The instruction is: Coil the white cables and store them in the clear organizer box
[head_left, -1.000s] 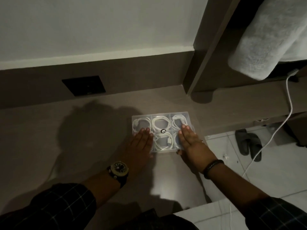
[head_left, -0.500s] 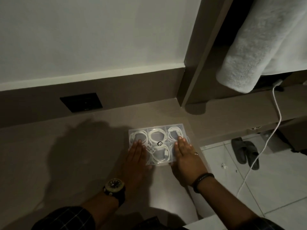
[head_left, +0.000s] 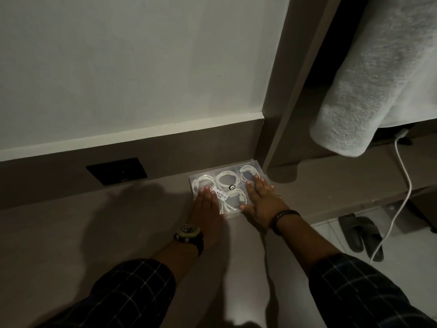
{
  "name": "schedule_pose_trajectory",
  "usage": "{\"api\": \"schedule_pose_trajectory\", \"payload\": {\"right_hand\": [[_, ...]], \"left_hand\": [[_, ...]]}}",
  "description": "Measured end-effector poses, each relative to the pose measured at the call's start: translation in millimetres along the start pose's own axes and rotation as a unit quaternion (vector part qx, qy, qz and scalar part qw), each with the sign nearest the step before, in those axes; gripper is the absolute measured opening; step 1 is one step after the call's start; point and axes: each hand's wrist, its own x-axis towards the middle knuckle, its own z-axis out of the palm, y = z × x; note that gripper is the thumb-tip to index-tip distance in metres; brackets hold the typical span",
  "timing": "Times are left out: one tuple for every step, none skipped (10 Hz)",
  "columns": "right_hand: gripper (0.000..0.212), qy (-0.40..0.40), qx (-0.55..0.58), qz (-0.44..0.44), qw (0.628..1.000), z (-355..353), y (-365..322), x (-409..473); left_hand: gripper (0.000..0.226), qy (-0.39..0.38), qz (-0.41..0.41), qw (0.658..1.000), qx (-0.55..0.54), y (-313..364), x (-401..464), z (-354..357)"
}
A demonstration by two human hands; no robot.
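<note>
The clear organizer box (head_left: 257, 167) lies shut on the brown desk, its far edge close to the back wall panel. Coiled white cables (head_left: 226, 179) show through the lid in separate compartments, and a price sticker sits on the lid. My left hand (head_left: 206, 204) lies flat on the box's near left part, fingers straight and together. On the near right part rests my right hand (head_left: 261, 198), also flat, with its thumb at the front edge. Neither hand curls around anything.
A black wall socket (head_left: 117, 170) sits left of the box. An upright brown panel (head_left: 277, 119) rises just right of it. A grey towel (head_left: 369, 91) hangs at upper right, with a white charging cable (head_left: 405, 178) dropping to the floor beside dark slippers (head_left: 361, 234).
Both flat hands have slid the box away from me, from mid-desk to near the back wall. My arms are stretched out further.
</note>
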Motion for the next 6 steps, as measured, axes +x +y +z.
{"api": "schedule_pose_trajectory", "payload": {"right_hand": [[0.080,-0.003,-0.007,-0.002,1.000,-5.4,5.5,15.4],[0.081,-0.002,-0.012,-0.002,1.000,-5.9,4.0,22.1],[0.081,0.008,-0.017,-0.002,1.000,-4.6,3.0,23.0],[0.081,-0.004,-0.015,0.000,1.000,-8.8,1.8,19.7],[0.084,0.017,0.006,-0.001,1.000,-15.7,-2.5,15.9],[0.086,0.053,0.014,-0.021,0.998,-30.0,-12.6,11.6]], "left_hand": [[0.070,-0.024,-0.008,1.000,-0.004,-1.1,17.3,-6.3],[0.069,-0.045,-0.022,0.999,-0.012,-4.9,23.8,-7.8],[0.069,-0.041,-0.019,0.999,-0.014,-8.4,25.7,-4.7],[0.072,-0.020,-0.002,1.000,-0.006,-9.3,23.9,-5.2],[0.082,0.009,-0.004,1.000,-0.009,-17.2,21.7,-11.2],[0.086,0.045,-0.019,0.998,-0.032,-33.1,14.9,-27.0]]}}
